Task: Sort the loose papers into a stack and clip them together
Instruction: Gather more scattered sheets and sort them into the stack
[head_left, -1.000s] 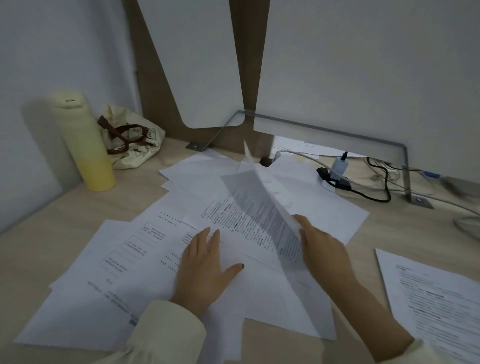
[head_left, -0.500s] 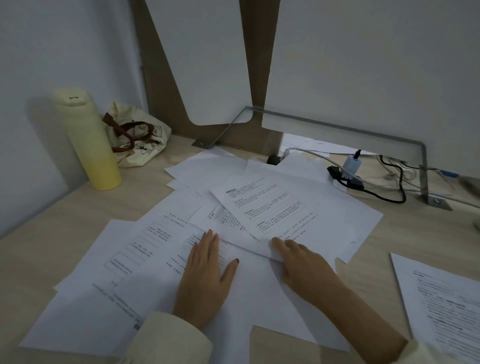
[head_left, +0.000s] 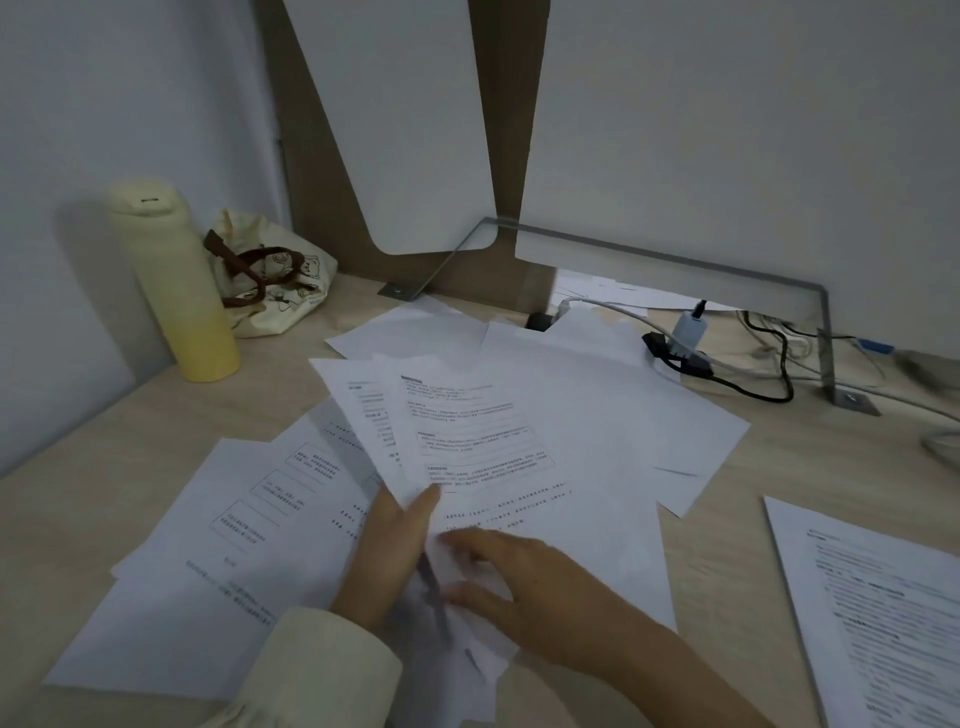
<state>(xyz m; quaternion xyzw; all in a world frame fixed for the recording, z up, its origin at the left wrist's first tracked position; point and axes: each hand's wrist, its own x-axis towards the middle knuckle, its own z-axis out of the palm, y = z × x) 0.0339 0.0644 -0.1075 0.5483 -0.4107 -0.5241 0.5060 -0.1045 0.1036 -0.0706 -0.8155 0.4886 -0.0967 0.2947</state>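
The left hand (head_left: 387, 556) pinches printed sheets (head_left: 457, 431) above loose papers (head_left: 218, 545); the right hand (head_left: 524, 587) reaches beside it.

Paper-strewn (head_left: 249, 519) wooden desk (head_left: 727, 493)

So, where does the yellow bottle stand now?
The yellow bottle stands upright at the far left of the desk, against the wall, beside the cloth bag.

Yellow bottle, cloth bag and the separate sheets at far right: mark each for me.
yellow bottle (head_left: 179, 291): head view, middle of its body.
cloth bag (head_left: 283, 291): head view, its printed front.
separate sheets (head_left: 878, 608): head view, printed face.
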